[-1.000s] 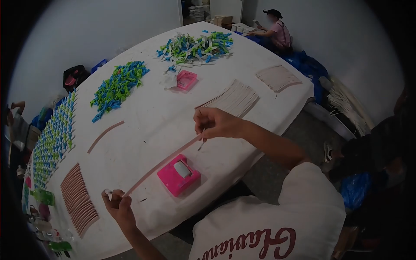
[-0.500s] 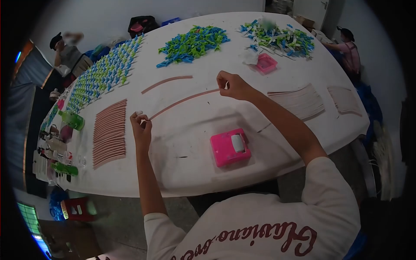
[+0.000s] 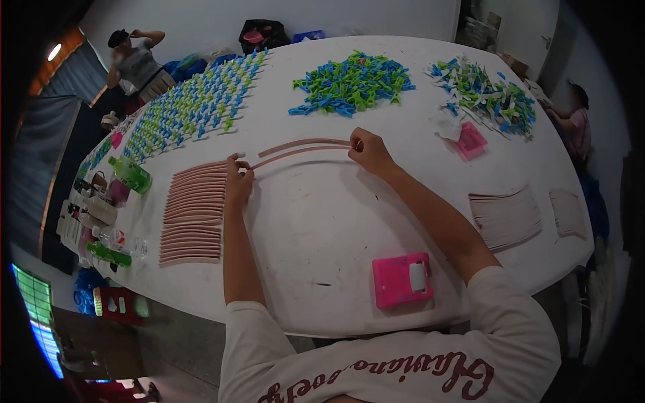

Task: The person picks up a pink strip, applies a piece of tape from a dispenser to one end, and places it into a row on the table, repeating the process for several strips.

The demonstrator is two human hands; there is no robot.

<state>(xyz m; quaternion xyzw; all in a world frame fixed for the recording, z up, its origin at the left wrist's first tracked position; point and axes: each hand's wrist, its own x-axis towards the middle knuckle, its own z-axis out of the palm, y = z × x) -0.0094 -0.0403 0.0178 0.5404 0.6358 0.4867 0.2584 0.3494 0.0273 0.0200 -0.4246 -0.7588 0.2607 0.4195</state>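
My left hand (image 3: pixel 238 180) pinches one end of a long thin pink strip (image 3: pixel 299 153) down near the table, and my right hand (image 3: pixel 368 152) pinches its other end. The strip lies stretched between them, just in front of a second pink strip (image 3: pixel 302 142) that rests on the white table (image 3: pixel 316 221). To the left of my left hand is a row of several similar pink strips (image 3: pixel 193 211) laid side by side.
A pink tape dispenser (image 3: pixel 402 279) sits near the front edge, another pink one (image 3: pixel 471 140) at the right. Piles of blue and green clips (image 3: pixel 353 83), (image 3: pixel 490 94) and a laid-out clip array (image 3: pixel 195 107) fill the far side. Paper stacks (image 3: pixel 505 216) lie right; bottles (image 3: pixel 131 174) left. A person (image 3: pixel 138 57) stands far left.
My view swung left and both hands carried the strip away from the pink dispenser to the far side, lowering it beside the lone strip on the table.
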